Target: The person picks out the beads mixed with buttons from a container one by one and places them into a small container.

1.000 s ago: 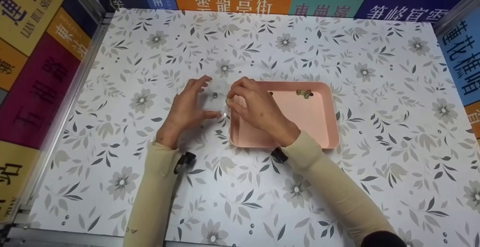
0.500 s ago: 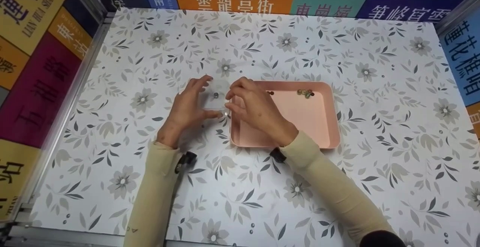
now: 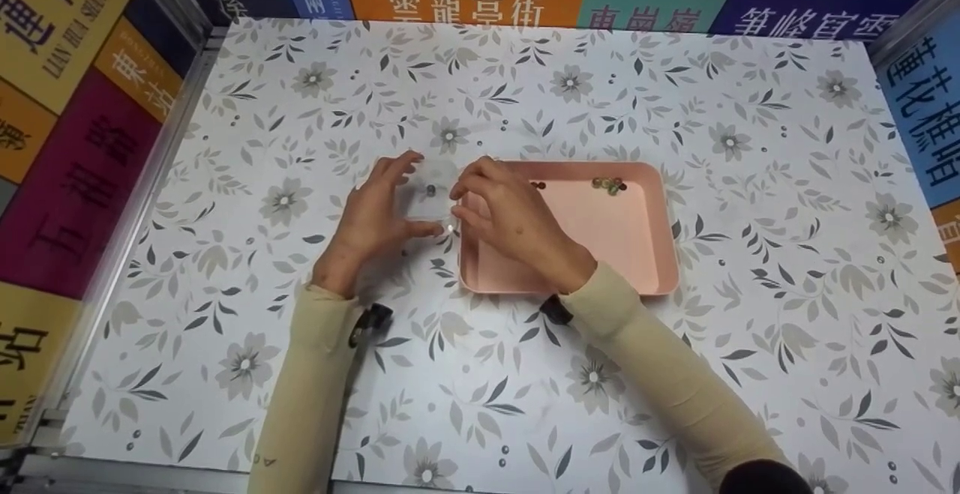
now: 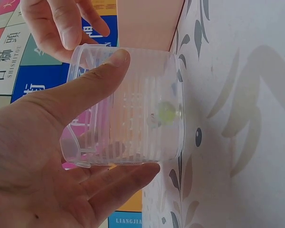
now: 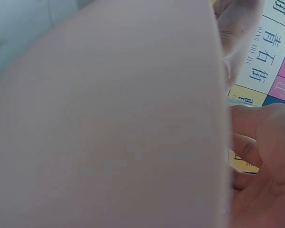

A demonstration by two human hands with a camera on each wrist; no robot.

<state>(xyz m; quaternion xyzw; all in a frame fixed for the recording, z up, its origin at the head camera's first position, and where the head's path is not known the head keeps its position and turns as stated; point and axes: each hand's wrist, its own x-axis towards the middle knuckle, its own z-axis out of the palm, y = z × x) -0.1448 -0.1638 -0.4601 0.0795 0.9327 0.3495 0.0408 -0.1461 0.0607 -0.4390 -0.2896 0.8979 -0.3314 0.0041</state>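
My left hand [image 3: 369,213] holds a clear plastic container [image 4: 142,104], thumb along one side and fingers along the other. Through its ribbed wall, a yellow-green marble [image 4: 167,112] shows near the bottom; from above, a dark round spot [image 3: 430,190] appears inside. My right hand [image 3: 517,217] hovers over the left end of a pink tray [image 3: 660,232], its fingertips right at the container's rim. Thumb and fingers there are bent with a small gap between them, and no object shows in it. In the right wrist view, the blurred tray wall [image 5: 109,118] hides most of the right hand.
Several green and dark marbles [image 3: 609,185] lie along the tray's far side, with a pair of dark red ones [image 3: 538,186] farther left, next to the right hand. A floral cloth [image 3: 450,389] covers the table. Panels with large lettering [image 3: 469,7] stand behind it.
The right thumb and fingertips, closer together at the container's rim a second ago, have parted slightly. The left hand and the container stay in place.
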